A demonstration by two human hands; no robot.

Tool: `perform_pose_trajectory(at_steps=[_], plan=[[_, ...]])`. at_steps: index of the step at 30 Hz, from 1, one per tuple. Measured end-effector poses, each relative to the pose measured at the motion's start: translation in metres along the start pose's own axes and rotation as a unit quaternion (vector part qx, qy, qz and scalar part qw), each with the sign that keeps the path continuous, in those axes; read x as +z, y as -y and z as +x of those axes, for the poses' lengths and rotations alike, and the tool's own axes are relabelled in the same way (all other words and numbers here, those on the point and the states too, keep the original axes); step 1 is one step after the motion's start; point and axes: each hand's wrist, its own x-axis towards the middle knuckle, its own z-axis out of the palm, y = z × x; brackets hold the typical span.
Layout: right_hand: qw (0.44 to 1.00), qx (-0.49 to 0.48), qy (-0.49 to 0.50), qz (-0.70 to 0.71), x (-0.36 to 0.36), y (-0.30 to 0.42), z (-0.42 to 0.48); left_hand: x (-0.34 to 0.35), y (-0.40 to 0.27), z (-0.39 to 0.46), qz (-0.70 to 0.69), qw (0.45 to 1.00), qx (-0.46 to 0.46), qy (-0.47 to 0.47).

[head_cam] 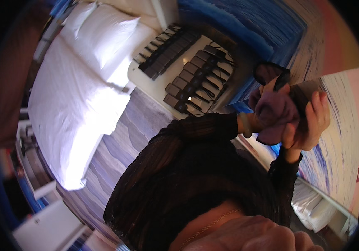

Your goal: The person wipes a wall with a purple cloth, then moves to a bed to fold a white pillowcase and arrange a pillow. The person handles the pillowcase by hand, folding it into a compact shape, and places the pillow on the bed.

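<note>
A crumpled mauve cloth (276, 109) with dark sheer parts is bunched between my hands at the right. My left hand (272, 88), with a pale bangle (245, 125) at its wrist, is partly hidden by the cloth and grips it. My right hand (314, 125) is at the cloth's other side, its thumb against the fabric and its fingers extended. A dark sheer piece (272, 73) stands up above the left hand. Both arms wear black sheer sleeves.
Left of the hands, a white table (135, 73) bears two rows of dark box-shaped devices (179, 78) with black loops or cables. A bed with white bedding (72, 109) and pillows (107, 31) stands further left. Beside my right hand is a painted panel (339, 131).
</note>
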Motion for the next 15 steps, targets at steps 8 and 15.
perform_pose_trajectory(at_steps=[8,15], plan=[[0.988,0.021,0.150,0.002,-0.041,-0.014,-0.136,0.008,0.011,-0.073,0.265,0.939,0.190,0.112],[0.999,-0.039,-0.015,-0.011,-0.065,-0.026,-0.119,0.012,-0.073,-0.013,0.058,0.996,0.059,0.020]])
